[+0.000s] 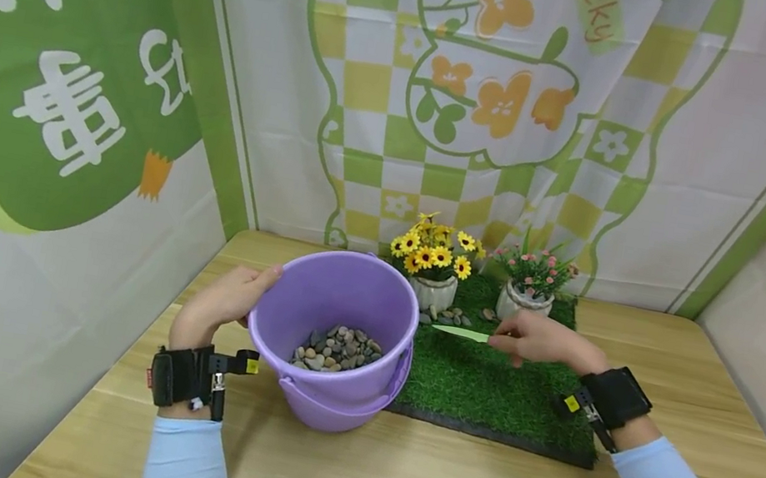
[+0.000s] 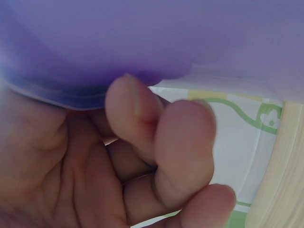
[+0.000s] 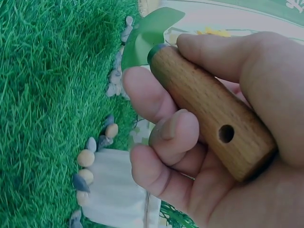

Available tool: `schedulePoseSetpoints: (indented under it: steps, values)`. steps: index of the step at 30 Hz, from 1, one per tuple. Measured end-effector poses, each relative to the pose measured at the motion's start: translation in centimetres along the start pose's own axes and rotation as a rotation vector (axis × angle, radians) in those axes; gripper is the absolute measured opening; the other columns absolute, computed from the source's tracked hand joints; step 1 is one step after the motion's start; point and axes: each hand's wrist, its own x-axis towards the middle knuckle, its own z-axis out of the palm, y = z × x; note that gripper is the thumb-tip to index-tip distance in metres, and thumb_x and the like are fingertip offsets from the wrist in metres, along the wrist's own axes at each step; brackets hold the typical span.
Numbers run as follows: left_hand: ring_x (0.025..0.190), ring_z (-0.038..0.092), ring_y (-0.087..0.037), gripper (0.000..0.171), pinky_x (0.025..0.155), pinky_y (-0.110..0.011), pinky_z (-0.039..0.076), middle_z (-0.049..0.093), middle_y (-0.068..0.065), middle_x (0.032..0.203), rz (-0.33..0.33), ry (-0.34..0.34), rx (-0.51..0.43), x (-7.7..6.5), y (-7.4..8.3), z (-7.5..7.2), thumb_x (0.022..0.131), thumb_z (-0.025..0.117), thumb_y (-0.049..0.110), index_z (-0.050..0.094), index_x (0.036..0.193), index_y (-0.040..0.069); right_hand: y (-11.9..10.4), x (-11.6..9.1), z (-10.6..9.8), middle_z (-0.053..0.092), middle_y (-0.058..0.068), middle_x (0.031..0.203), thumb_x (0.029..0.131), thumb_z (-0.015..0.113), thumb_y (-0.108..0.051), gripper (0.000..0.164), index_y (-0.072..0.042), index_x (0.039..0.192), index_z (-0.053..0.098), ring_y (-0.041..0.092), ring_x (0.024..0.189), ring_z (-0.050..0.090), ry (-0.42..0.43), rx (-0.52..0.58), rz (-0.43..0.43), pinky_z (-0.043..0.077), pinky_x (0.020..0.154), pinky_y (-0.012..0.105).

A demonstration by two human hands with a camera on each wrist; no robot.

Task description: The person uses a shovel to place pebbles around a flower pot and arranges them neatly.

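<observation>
A purple bucket point(image 1: 341, 401) stands on the wooden table, with grey and tan pebbles point(image 1: 338, 348) on its bottom. At its left side my left hand point(image 1: 226, 299) grips the rim, thumb on top. The left wrist view shows the fingers point(image 2: 185, 147) curled under the bucket's edge. My right hand point(image 1: 534, 338) holds a garden trowel by its wooden handle point(image 3: 204, 104). The trowel's green blade point(image 1: 460, 333) points left toward the bucket, above the artificial turf mat point(image 1: 479, 390). In the right wrist view, the fingers wrap the handle and the blade is partly visible.
Behind the right hand stand a white pot of yellow flowers point(image 1: 434, 290) and a white pot of pink flowers point(image 1: 523, 298). Loose stones point(image 1: 450, 315) line the turf before the pots. Printed cloth point(image 1: 373, 119) encloses the table's back and sides.
</observation>
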Motion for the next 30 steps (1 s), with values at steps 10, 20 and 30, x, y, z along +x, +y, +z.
schedulePoseSetpoints:
  steps: [10,20,30]
  values:
    - [0.065,0.067,-0.016,0.065,0.065,-0.032,0.056,0.073,-0.009,0.080,0.018,-0.016,-0.004,0.1,-0.3,0.2,0.106,0.029,0.050,0.067,0.109,-0.002,0.2,-1.3,-0.2,0.058,0.001,0.062,0.103,0.052,-0.025,0.026,-0.016,0.080,0.062,0.011,0.052,0.050,0.028,0.002,-0.006,0.034,0.056,0.025]
    - [0.061,0.067,-0.016,0.068,0.065,-0.035,0.057,0.073,-0.018,0.081,0.030,-0.022,-0.022,0.1,0.1,0.4,0.106,0.028,0.048,0.069,0.102,-0.006,0.7,-3.8,-0.9,0.066,-0.001,0.078,0.102,0.054,-0.029,0.028,-0.010,0.115,0.068,0.017,0.066,0.062,0.144,-0.005,0.070,0.043,0.062,0.030]
    - [0.062,0.067,-0.016,0.070,0.065,-0.034,0.057,0.073,-0.019,0.082,0.029,-0.035,-0.022,0.1,0.1,0.1,0.106,0.026,0.049,0.068,0.104,-0.008,1.4,-5.6,-1.3,0.067,-0.001,0.084,0.101,0.054,-0.032,0.032,-0.009,0.120,0.066,0.016,0.072,0.062,0.238,0.012,0.107,0.048,0.065,0.031]
